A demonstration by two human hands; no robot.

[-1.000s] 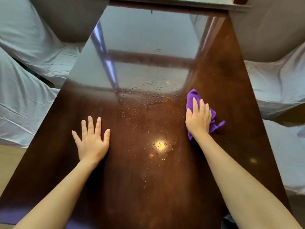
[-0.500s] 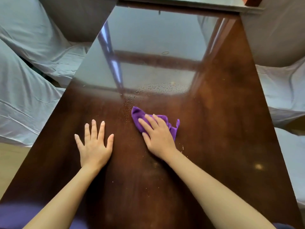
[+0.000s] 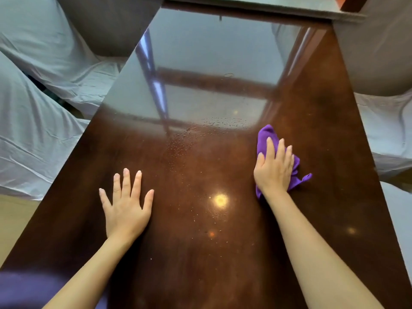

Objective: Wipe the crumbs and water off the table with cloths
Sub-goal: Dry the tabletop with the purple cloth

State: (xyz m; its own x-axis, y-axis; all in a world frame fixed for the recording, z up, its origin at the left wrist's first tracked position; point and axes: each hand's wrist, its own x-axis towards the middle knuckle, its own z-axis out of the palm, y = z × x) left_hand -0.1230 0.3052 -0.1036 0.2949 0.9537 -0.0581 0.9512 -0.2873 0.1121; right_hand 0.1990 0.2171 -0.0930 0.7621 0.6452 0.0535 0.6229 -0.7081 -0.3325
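Purple cloth [image 3: 265,139] lay bunched on the right half of the dark glossy table [image 3: 323,121], pinned under the right hand [image 3: 274,167]. Fingers extended, close together, pressed flat on the fabric, not curled around it. Most of the cloth was hidden beneath the palm; one end showed beyond the fingertips, a thin tail stuck out to the right. Long axis ran away from the person. Left hand [image 3: 126,206] lay flat on bare wood, fingers spread, holding nothing. Water droplets [image 3: 223,122] beaded at mid-table; glare blurred them. Crumbs could not be made out clearly.
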